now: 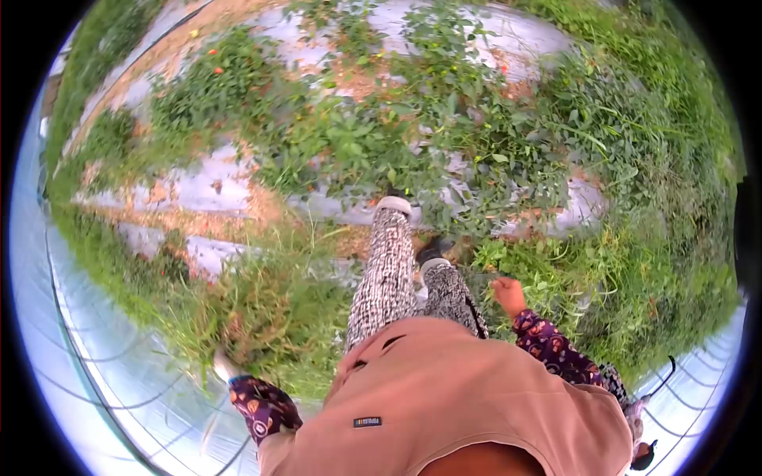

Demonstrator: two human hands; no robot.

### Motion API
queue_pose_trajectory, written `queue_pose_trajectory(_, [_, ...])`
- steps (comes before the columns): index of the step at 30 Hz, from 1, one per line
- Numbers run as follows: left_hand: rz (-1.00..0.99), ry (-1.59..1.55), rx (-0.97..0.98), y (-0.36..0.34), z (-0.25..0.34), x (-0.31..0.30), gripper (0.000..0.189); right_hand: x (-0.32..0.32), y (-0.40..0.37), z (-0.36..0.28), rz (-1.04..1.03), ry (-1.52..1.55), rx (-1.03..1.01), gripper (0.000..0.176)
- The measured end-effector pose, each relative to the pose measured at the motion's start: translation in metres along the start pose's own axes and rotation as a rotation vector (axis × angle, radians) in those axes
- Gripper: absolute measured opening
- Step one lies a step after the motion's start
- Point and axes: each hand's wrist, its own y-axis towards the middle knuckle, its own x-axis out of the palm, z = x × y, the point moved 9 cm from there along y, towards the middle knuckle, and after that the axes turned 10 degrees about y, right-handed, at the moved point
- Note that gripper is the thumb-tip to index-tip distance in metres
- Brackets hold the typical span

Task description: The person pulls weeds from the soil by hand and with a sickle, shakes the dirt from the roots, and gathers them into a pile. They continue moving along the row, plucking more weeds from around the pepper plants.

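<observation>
My right hand [509, 294], at the end of a dark floral sleeve, hangs beside my right leg over green leafy growth. Its fingers are curled in; whether they close on anything is hidden. My left hand [225, 366] is out to the left, pale and blurred, by a clump of tall grass and brownish weeds [254, 317]. Its fingers cannot be made out. Between the hands, my legs in black-and-white patterned trousers [386, 266] stand among the plants, one foot ahead of the other.
Leafy plants [349, 139] with a few small red fruits [218, 71] grow through silvery ground sheeting [210, 186]. Brown soil and litter [266, 202] show between rows. Curved film walls [103, 381] rise at both sides. Another person [636, 420] appears behind at the lower right.
</observation>
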Motion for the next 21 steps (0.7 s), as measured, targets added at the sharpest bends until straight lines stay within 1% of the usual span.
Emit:
queue_pose_trajectory(1, [0.081, -0.033, 0.103, 0.039, 0.008, -0.035, 0.037, -0.014, -0.001, 0.010, 0.014, -0.002, -0.007, 0.024])
queue_pose_trajectory(3, [0.173, -0.011, 0.188, 0.028, 0.080, -0.065, 0.034, -0.040, -0.008, 0.013, 0.028, -0.008, -0.033, 0.024])
queue_pose_trajectory(5, [0.213, -0.065, 0.275, 0.035, 0.140, -0.101, 0.032, -0.068, -0.011, 0.001, 0.128, 0.054, -0.017, 0.023])
queue_pose_trajectory(7, [0.356, 0.023, 0.338, 0.001, 0.206, -0.129, 0.037, -0.082, -0.013, -0.008, 0.151, 0.099, -0.036, 0.023])
queue_pose_trajectory(9, [0.442, -0.190, 0.611, -0.013, 0.262, -0.159, 0.038, -0.090, -0.015, -0.015, 0.172, 0.146, -0.045, 0.023])
queue_pose_trajectory(11, [0.504, -0.237, 0.609, -0.079, 0.309, -0.164, 0.041, -0.091, -0.018, -0.022, 0.165, 0.249, -0.105, 0.025])
queue_pose_trajectory(12, [0.408, -0.233, 0.618, -0.094, 0.331, -0.162, 0.040, -0.090, -0.027, -0.034, 0.182, 0.198, -0.156, 0.028])
queue_pose_trajectory(14, [0.299, -0.130, 0.780, -0.110, 0.355, -0.164, 0.037, -0.093, -0.023, -0.015, 0.184, 0.165, -0.211, 0.029])
queue_pose_trajectory(15, [0.294, -0.027, 0.934, -0.120, 0.368, -0.168, 0.035, -0.086, -0.016, -0.014, 0.189, 0.136, -0.257, 0.030])
queue_pose_trajectory(17, [0.454, 0.326, 1.227, -0.139, 0.388, -0.171, 0.034, -0.072, -0.028, -0.010, 0.172, 0.251, -0.206, 0.029])
queue_pose_trajectory(19, [0.453, 0.407, 1.376, -0.145, 0.402, -0.163, 0.030, -0.064, -0.034, 0.000, 0.184, 0.204, -0.247, 0.027])
queue_pose_trajectory(20, [0.322, 0.171, 1.257, -0.152, 0.406, -0.162, 0.030, -0.061, -0.036, 0.007, 0.185, 0.227, -0.280, 0.027])
queue_pose_trajectory(21, [0.179, -0.060, 1.133, -0.157, 0.407, -0.157, 0.031, -0.059, -0.036, 0.011, 0.197, 0.171, -0.357, 0.026])
